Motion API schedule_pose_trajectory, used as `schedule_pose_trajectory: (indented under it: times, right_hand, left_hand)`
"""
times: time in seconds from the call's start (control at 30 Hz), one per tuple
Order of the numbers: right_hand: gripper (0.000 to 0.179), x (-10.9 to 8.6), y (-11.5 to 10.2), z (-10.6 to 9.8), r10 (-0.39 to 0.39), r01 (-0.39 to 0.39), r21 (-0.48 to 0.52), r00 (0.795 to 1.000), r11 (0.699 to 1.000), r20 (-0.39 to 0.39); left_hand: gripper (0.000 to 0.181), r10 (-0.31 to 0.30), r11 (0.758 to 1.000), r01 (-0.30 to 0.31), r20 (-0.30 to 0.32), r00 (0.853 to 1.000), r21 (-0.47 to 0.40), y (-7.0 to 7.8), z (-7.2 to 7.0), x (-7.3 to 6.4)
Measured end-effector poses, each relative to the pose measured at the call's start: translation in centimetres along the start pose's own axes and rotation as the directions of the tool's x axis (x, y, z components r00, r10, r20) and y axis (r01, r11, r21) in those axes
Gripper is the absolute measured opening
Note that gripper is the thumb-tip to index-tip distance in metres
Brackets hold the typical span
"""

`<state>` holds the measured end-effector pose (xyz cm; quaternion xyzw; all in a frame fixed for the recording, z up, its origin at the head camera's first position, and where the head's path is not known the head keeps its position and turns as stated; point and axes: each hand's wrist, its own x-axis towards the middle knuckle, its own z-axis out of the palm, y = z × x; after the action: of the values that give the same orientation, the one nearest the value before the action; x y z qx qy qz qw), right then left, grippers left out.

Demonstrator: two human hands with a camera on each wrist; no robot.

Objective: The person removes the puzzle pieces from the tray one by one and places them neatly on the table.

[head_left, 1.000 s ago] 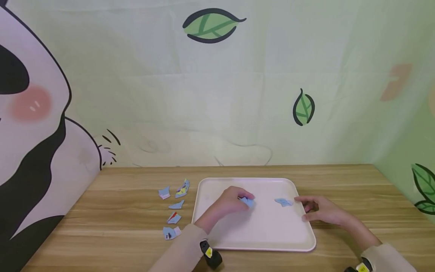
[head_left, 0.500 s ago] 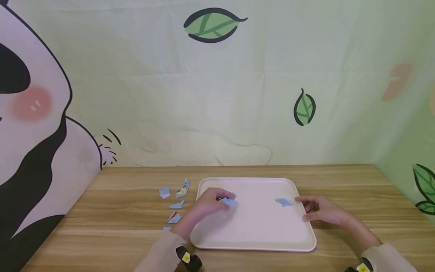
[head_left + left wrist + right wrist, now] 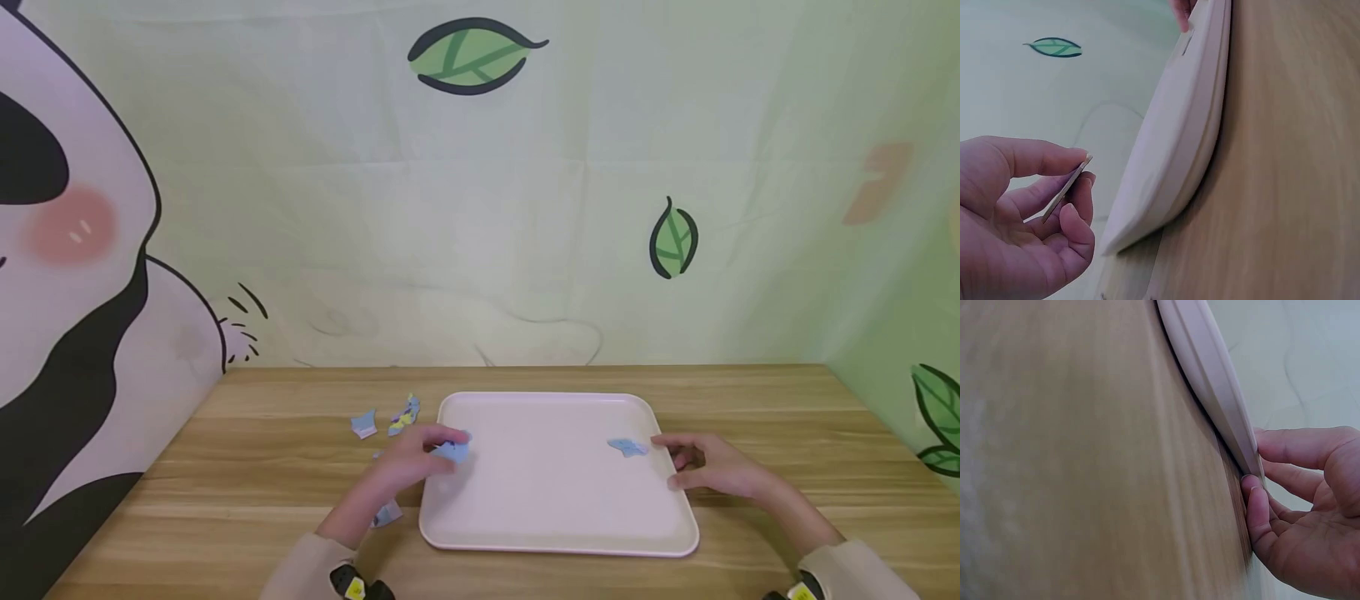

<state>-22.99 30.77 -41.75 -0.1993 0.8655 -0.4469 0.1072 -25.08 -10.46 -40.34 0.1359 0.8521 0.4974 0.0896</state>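
Observation:
My left hand point(image 3: 403, 463) pinches a flat, thin blue puzzle piece point(image 3: 453, 452) between thumb and fingers. It is above the left side of a white tray point(image 3: 555, 508). In the left wrist view the piece point(image 3: 1065, 192) appears edge-on, tilted, clear of the tray's rim. On the tray's right part lies another blue puzzle piece point(image 3: 627, 447). My right hand point(image 3: 712, 464) holds the tray's right rim, and the right wrist view has its fingers and thumb against the tray edge point(image 3: 1225, 394).
Left of the tray, on the wooden table point(image 3: 247, 467), lie a blue and pink piece point(image 3: 363, 424), a blue and yellow piece point(image 3: 405, 416) and a piece nearer the front point(image 3: 386, 513). My left hand and forearm partly cover others. A printed cloth backdrop point(image 3: 480, 208) stands behind.
My left hand has moved left across the tray with the puzzle piece, from near the middle to the left side. The right hand stays at the tray's right rim.

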Motion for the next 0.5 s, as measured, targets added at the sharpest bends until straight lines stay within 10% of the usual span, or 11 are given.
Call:
schedule_pose_trajectory:
  times: [0.5]
  right_hand:
    - [0.062, 0.0, 0.0, 0.1, 0.009, -0.009, 0.002, 1.0, 1.0, -0.006]
  left_hand:
    - [0.038, -0.054, 0.996, 0.047, -0.089, 0.995, -0.08, -2.3, -4.2, -2.4]
